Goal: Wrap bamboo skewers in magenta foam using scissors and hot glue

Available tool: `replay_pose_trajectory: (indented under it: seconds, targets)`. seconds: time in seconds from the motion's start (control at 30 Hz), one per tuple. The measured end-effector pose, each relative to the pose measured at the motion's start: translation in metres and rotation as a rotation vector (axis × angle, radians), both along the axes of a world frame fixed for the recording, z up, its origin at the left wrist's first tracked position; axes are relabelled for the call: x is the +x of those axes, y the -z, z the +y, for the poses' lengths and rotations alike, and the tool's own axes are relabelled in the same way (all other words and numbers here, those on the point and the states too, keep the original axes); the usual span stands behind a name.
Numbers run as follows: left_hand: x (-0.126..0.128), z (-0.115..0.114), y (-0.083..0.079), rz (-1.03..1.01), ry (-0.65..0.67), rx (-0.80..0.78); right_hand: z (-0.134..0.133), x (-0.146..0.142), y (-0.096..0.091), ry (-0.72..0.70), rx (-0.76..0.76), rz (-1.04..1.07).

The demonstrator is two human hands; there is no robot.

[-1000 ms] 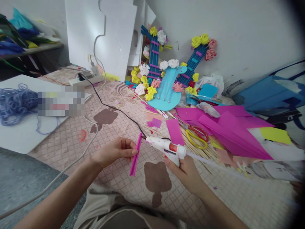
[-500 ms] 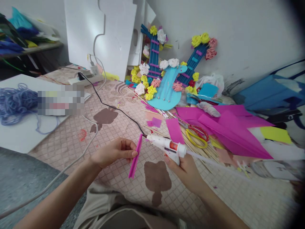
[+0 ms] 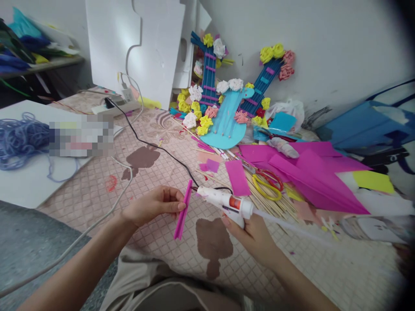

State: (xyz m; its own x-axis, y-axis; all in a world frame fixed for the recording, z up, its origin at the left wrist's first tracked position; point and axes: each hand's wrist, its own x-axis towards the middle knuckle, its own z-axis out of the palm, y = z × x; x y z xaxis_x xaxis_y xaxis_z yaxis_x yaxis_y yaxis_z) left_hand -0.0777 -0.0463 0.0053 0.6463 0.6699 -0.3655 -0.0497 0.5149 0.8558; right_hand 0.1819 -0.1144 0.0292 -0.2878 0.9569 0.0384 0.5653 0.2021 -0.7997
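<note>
No text, label, brand, number or sign can be read. Well left of the fingers (image 3: 174, 194) of the bare left hand (image 3: 157, 204), the pixelated rectangular patch (image 3: 81, 135) over the flat white board (image 3: 30, 183) is unreadable.

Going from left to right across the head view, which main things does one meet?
Tangled blue yarn → left hand → folded pink strip → white glue gun in the right hand → yellow sheet.
</note>
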Motion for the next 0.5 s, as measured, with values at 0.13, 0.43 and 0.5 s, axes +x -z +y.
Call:
replay_pose_trajectory:
  seconds: [0.13, 0.43, 0.5]
  targets:
    - [-0.0004, -0.0011, 0.0006, -0.016, 0.014, 0.008, 0.0048, -0.0009, 0.0004, 0.034, -0.001, -0.012]
    - [-0.0025, 0.0016, -0.0008, 0.016, -0.002, 0.002, 0.0004, 0.0005, 0.001, -0.038, -0.011, -0.017]
    - [-0.0028, 0.0028, -0.0013, 0.025, -0.01, 0.004, -0.0018, 0.0022, 0.0028, -0.05, -0.02, -0.04]
